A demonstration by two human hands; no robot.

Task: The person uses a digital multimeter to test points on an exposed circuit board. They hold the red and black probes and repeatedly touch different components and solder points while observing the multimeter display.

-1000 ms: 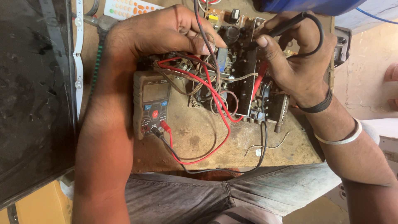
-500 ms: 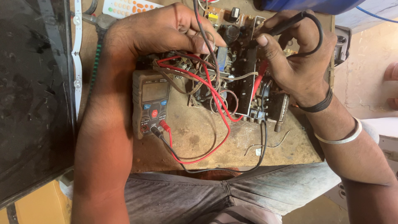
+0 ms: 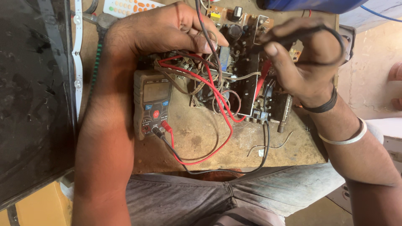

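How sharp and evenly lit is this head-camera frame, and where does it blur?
Head view: soft daylight, no harsh glare; the grey handheld multimeter and red test lead wire are sharp; the right hand is slightly motion-blurred; the dark glossy panel shows dull reflections.

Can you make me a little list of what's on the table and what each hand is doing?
Left hand: rests on the tangle of wires over the circuit board
Right hand: holds a black probe and a red probe over the board
Meter: grey, with red and black leads plugged in
Table: worn, brown
Also there: remote control, dark screen
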